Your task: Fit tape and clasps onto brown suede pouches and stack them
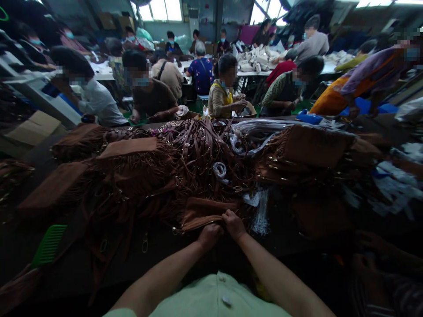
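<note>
A brown suede fringed bag (206, 212) lies on the dark table in front of me, its near edge raised. My left hand (210, 235) is closed on that edge from below. Close beside it, my right hand (234, 223) pinches the same edge at its right end. A small gold-coloured clasp shows at the bag's left corner. Just beyond lies a heap of brown leather straps (201, 152) with metal buckles. To the right of my hands is a bundle of clear plastic strips (261, 211).
Stacks of brown fringed bags stand left (128, 149) and right (317, 145). At the lower left, another person's hand (21, 286) holds a green comb (49, 244). A co-worker's arm is dimly visible at lower right. Several masked people work across the table.
</note>
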